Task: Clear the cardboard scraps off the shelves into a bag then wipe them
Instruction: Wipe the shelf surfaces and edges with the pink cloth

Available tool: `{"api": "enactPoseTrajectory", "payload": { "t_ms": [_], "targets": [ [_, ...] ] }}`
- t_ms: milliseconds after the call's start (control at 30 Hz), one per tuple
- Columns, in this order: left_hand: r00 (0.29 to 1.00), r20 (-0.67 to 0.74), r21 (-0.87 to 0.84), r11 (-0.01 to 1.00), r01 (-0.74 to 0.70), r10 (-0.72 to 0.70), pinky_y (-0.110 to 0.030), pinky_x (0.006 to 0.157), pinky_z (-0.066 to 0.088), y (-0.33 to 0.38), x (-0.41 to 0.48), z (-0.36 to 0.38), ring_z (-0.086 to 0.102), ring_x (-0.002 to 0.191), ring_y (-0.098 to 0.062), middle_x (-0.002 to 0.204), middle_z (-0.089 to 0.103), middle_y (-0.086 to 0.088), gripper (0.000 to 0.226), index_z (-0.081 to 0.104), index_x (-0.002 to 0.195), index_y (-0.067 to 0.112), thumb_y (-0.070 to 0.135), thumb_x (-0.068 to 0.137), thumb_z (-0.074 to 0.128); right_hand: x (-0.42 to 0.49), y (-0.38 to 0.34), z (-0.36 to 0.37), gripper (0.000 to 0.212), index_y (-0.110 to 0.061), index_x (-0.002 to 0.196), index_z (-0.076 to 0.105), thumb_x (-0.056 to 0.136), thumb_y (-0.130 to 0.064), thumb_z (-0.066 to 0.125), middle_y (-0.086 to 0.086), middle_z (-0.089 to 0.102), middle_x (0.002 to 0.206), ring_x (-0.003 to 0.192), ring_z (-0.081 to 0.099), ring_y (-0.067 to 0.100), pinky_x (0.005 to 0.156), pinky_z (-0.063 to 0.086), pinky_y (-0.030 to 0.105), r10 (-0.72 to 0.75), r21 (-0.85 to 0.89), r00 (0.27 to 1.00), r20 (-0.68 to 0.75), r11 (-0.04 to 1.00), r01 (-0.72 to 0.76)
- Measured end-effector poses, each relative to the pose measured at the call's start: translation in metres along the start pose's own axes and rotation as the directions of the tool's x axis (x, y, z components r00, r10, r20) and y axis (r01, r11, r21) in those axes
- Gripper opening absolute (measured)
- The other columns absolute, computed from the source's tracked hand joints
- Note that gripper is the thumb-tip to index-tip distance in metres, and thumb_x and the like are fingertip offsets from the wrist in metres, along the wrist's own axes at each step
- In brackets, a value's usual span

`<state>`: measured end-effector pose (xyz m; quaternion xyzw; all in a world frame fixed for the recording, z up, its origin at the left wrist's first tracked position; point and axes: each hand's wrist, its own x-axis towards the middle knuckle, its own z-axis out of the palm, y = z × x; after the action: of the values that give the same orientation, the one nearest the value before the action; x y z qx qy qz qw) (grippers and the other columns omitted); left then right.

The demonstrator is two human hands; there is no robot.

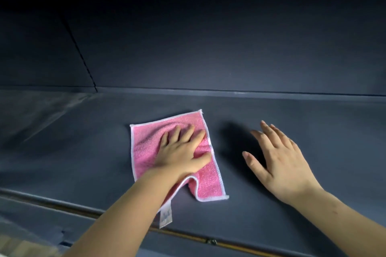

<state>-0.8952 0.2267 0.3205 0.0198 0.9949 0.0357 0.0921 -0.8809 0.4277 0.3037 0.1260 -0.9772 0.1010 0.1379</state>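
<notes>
A pink cloth (144,148) with a white stitched edge lies spread on the dark grey shelf (292,115). My left hand (183,152) presses flat on the cloth with its fingers spread. The cloth's near edge is folded up by my wrist, and a white label (166,216) hangs from it. My right hand (277,156) hovers over the bare shelf to the right of the cloth, fingers apart and holding nothing. No cardboard scraps show on this shelf.
The shelf's dark back wall (208,48) rises behind, with a seam (83,56) at the left. A brownish strip (188,236) runs along the shelf's front edge. The upper part of the compartment is in deep shadow.
</notes>
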Motion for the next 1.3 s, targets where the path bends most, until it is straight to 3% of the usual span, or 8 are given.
{"api": "enactPoseTrajectory", "payload": {
  "t_ms": [133,233,333,633,800,967,1133,1300],
  "targets": [
    [0.982,0.013,0.01,0.982,-0.188,0.188,-0.044,0.119,-0.006,0.03,0.025,-0.005,-0.013,0.147,-0.025,0.16,-0.011,0.009,0.065,0.002,0.15,0.037,0.051,0.094,0.033,-0.001,0.002,0.006,0.088,-0.007,0.12,0.061,0.09,-0.065,0.003,0.019,0.055,0.133,0.123,0.053,0.038,0.095,0.044,0.045,0.018,-0.015,0.996,-0.086,1.0,-0.019],
    [0.919,0.012,0.009,0.919,-0.395,0.395,-0.047,0.119,-0.005,0.064,0.03,-0.004,-0.011,0.147,-0.028,0.161,-0.006,0.007,0.064,0.004,0.151,0.034,0.046,0.095,0.034,-0.001,0.005,0.005,0.092,-0.008,0.126,0.057,0.087,-0.07,0.002,0.018,0.05,0.139,0.128,0.047,0.037,0.101,0.037,0.044,0.028,0.026,0.993,-0.115,0.999,-0.025],
    [0.876,0.041,0.008,0.877,-0.481,0.48,-0.047,0.119,-0.006,0.072,0.039,-0.004,-0.012,0.147,-0.028,0.161,-0.007,0.007,0.064,0.006,0.151,0.033,0.046,0.095,0.034,-0.002,0.005,0.003,0.085,-0.008,0.125,0.057,0.09,-0.067,0.007,0.018,0.052,0.136,0.126,0.049,0.037,0.099,0.037,0.045,0.042,0.03,0.993,-0.108,0.999,-0.039],
    [0.987,-0.046,-0.055,0.987,-0.154,0.151,-0.041,0.118,0.002,-0.028,0.108,-0.023,0.0,0.148,-0.026,0.161,-0.002,0.008,0.061,0.01,0.15,0.037,0.054,0.094,0.029,0.0,0.006,0.008,0.093,-0.012,0.129,0.054,0.083,-0.076,0.003,0.01,0.045,0.144,0.134,0.041,0.029,0.103,0.036,0.042,0.066,-0.001,0.984,-0.167,0.998,-0.067],
    [0.997,-0.074,-0.039,0.999,0.025,-0.027,-0.045,0.117,0.005,-0.059,0.105,-0.021,0.002,0.147,-0.031,0.161,0.003,0.005,0.061,0.013,0.149,0.033,0.055,0.094,0.024,0.0,0.006,0.005,0.101,-0.011,0.133,0.05,0.078,-0.08,0.002,0.01,0.043,0.145,0.136,0.037,0.03,0.106,0.031,0.04,0.068,-0.006,0.99,-0.124,0.998,-0.069],
    [0.989,-0.046,-0.011,0.99,-0.138,0.138,-0.045,0.117,-0.001,-0.044,0.073,-0.013,-0.006,0.147,-0.03,0.161,-0.004,0.007,0.063,0.007,0.15,0.035,0.056,0.093,0.026,0.007,-0.006,0.0,0.1,-0.012,0.134,0.049,0.075,-0.081,0.008,0.012,0.041,0.147,0.137,0.036,0.031,0.106,0.033,0.044,0.09,-0.057,0.992,-0.089,0.994,-0.095],
    [0.932,-0.022,0.008,0.932,-0.362,0.363,-0.046,0.118,-0.005,-0.028,0.023,0.003,-0.009,0.147,-0.027,0.16,-0.005,0.01,0.078,0.003,0.149,0.039,0.065,0.078,0.022,0.04,-0.057,0.007,0.055,-0.015,0.142,0.036,0.095,-0.046,0.039,0.003,0.032,0.152,0.14,0.026,0.023,0.111,0.021,0.032,0.205,0.179,0.977,-0.057,0.965,-0.192],
    [0.839,-0.037,0.01,0.839,-0.544,0.544,-0.045,0.116,-0.012,-0.038,-0.03,0.015,-0.01,0.146,-0.028,0.16,-0.006,0.007,0.082,-0.002,0.149,0.039,0.06,0.072,0.019,0.053,-0.088,0.018,0.056,-0.016,0.141,0.036,0.095,-0.047,0.038,0.004,0.032,0.152,0.14,0.026,0.024,0.111,0.021,0.033,0.192,0.227,0.981,-0.027,0.957,-0.181]
  ]
}}
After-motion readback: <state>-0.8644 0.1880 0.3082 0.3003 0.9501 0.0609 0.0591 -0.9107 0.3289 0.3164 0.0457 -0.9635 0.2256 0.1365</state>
